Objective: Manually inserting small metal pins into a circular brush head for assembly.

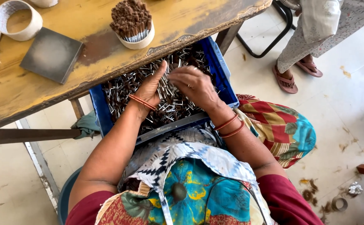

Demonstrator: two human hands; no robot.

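Head view. A blue crate (221, 73) rests on the seated person's lap, tucked partly under the edge of the worn yellow bench (86, 54), so both hands reach it without stretching. The crate is heaped with small dark sticks with silvery ends (123, 85). The left hand (148, 89) stands edge-on in the heap, fingers straight, its grip wide and holding nothing visible. The right hand (194, 85) lies palm-down on the sticks, fingers curled; whether its grip encloses any cannot be told. On the bench, a white cup (142, 41) holds sticks bundled upright, beside a dark square slab (50, 54) and a tape roll (17, 21). The tiled floor (340, 104) carries scattered debris; another person's sandalled feet (292, 77) stand nearby.
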